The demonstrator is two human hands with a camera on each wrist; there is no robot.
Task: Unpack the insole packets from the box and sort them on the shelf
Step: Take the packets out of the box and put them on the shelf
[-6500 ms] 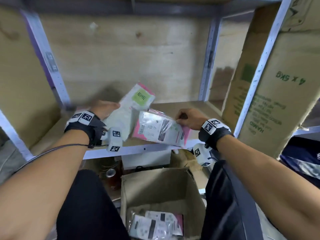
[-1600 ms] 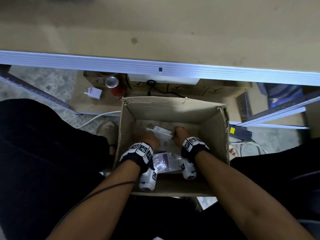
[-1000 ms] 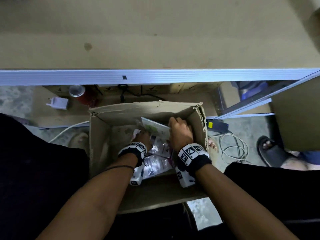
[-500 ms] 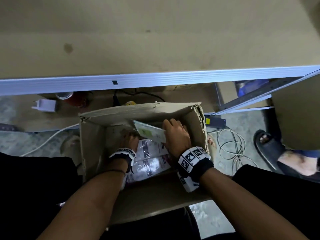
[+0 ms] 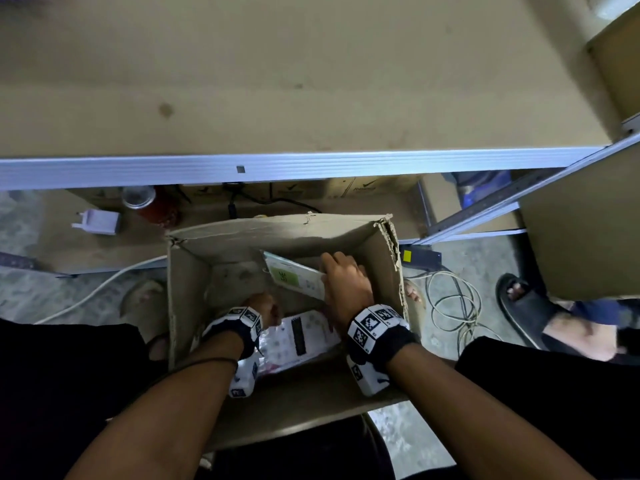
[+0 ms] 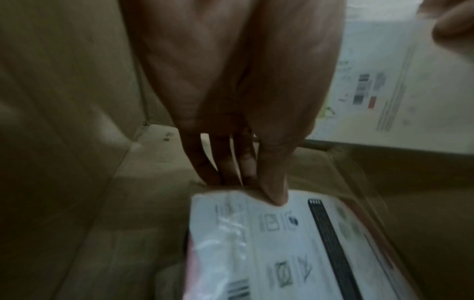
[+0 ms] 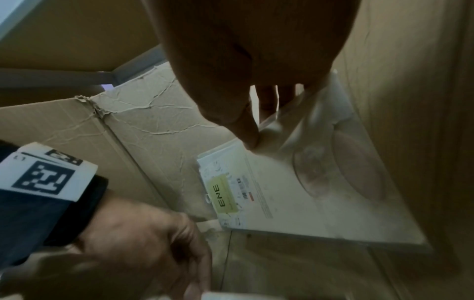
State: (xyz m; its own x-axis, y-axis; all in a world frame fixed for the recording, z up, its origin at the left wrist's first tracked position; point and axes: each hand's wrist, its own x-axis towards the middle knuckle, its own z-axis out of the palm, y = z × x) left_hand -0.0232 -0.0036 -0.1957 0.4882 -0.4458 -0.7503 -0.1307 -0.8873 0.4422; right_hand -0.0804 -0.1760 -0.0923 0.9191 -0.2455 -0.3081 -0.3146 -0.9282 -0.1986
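Observation:
An open cardboard box (image 5: pixel 194 289) stands on the floor below the shelf (image 5: pixel 277 98). My right hand (image 5: pixel 346 278) grips a white insole packet with a green label (image 5: pixel 294 277), tilted up inside the box; the right wrist view shows the packet (image 7: pixel 295 192) pinched at its top edge. My left hand (image 5: pixel 263 306) is low in the box, thumb and fingers (image 6: pixel 271 182) pinching the top edge of a clear-wrapped white and pink packet (image 6: pixel 282 243), which also shows in the head view (image 5: pixel 301 336).
The shelf's metal front rail (image 5: pixel 311 164) runs across above the box. Under the shelf sit a red can (image 5: pixel 149 202) and a white plug adapter (image 5: pixel 97 221). Coiled cables (image 5: pixel 450 303) lie right of the box. Another person's sandalled foot (image 5: pixel 526 303) is at right.
Both hands stayed in the box. The right hand has lifted the green-labelled packet a little higher, and the left hand has taken hold of the clear-wrapped packet below.

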